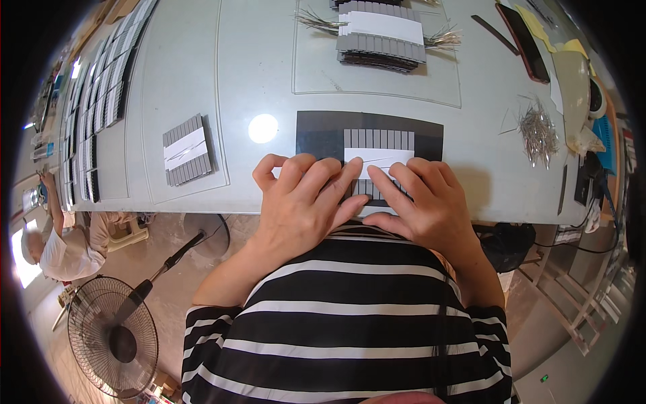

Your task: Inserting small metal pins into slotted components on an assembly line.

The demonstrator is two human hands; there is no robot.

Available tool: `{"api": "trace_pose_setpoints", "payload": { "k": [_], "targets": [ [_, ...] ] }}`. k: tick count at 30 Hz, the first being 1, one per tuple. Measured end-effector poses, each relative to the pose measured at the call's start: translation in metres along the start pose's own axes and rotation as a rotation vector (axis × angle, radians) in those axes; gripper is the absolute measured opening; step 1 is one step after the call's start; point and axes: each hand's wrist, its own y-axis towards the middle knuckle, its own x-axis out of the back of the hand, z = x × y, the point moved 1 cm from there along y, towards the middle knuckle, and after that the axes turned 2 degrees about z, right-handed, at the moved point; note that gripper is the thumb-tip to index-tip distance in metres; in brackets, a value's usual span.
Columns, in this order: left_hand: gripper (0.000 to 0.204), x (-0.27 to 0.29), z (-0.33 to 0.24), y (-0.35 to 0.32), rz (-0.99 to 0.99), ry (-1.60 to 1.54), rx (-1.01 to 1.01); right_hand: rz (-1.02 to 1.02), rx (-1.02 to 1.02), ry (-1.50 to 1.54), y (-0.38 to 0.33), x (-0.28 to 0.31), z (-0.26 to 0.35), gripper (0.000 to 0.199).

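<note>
A grey slatted piece (379, 139) with a white paper strip (397, 155) across it lies on a dark mat (323, 123) in front of me. Thin silvery wires (381, 162) rest on the strip. My left hand (299, 195) presses its index fingertip on the strip's left part, thumb at the near slats. From the other side, my right hand (425, 202) sets its index fingertip on the strip close by, its thumb near the piece's front edge. The other fingers of both hands are bent. Whether a wire is pinched under the fingertips is too small to tell.
Another slatted piece (187, 151) lies to the left. Ahead is a stack of such pieces (380, 50) with wire bundles. At right lie loose wires (537, 131) and a phone (523, 44). Rows of pieces (101, 87) line the far left. A fan (114, 337) and a person (64, 249) are beyond the table edge.
</note>
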Motion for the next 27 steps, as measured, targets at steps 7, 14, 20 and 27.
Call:
{"api": "trace_pose_setpoints", "payload": {
  "k": [7,14,20,27],
  "targets": [
    [0.036,-0.003,-0.004,0.011,-0.028,-0.097,-0.003,-0.042,0.022,-0.063,-0.002,-0.005,0.001,0.057],
    [0.041,-0.002,-0.003,0.011,0.029,-0.097,0.009,-0.109,0.07,-0.128,-0.005,-0.005,0.002,0.053],
    [0.041,-0.002,-0.003,0.012,0.033,-0.105,0.017,-0.141,-0.002,-0.118,-0.008,-0.003,0.001,0.054],
    [0.04,-0.002,-0.003,0.015,0.024,-0.124,0.018,-0.128,0.023,-0.098,-0.006,-0.004,0.0,0.054]
  ]
}}
